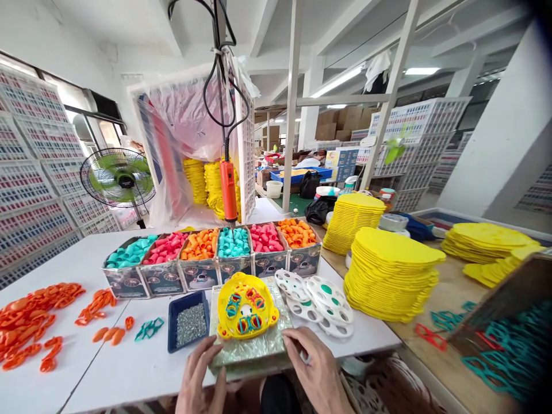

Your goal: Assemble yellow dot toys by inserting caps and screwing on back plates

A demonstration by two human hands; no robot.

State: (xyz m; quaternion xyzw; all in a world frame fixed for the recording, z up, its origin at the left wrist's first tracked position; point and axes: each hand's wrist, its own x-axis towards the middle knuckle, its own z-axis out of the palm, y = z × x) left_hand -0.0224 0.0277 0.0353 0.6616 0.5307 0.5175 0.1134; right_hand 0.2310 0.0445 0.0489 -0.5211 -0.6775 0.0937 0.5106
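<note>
A yellow round tray (224, 299) with small teal and orange frames in it lies on a wrapped block (254, 352). My left hand (202, 374) is at the block's left front corner, fingers apart, holding nothing. At the right front edge is my right hand (313, 368), its fingers apart with nothing held. White discs with holes (330, 302) lie right of the block. A blue tray of screws (190, 322) stands on the left. Above the bins hangs an orange electric screwdriver (228, 192).
Bins of teal (234, 242), pink and orange caps line the back. Orange parts (26, 316) lie at left. Stacks of yellow plates (390, 276) stand at right, near a box of teal frames (504, 345). A fan (118, 178) is back left.
</note>
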